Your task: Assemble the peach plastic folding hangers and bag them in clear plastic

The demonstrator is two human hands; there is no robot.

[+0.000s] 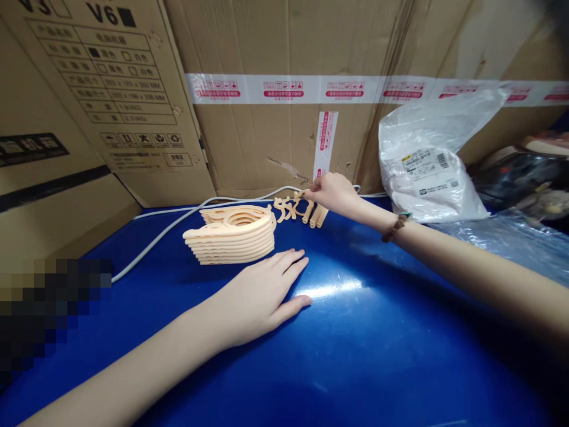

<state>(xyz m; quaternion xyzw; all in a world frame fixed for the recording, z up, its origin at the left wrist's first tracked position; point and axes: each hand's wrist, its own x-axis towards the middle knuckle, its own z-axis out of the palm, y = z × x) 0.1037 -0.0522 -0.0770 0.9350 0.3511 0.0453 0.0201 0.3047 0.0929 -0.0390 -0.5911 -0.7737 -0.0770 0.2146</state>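
Left hand (267,290): fingers spread on surface (377,356)
Right hand (333,192): fingers narrow; we can't tell what's held
Beige tubes (316,217): bunched; we'd guess brushing scatters them

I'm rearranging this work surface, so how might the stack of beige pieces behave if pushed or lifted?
The stack of beige pieces may slide apart when pushed, since it is many separate layers with no visible band around them. Each piece is probably fairly stiff, as the curved edges hold their shape. Rolling seems unlikely, given the flat, layered form.
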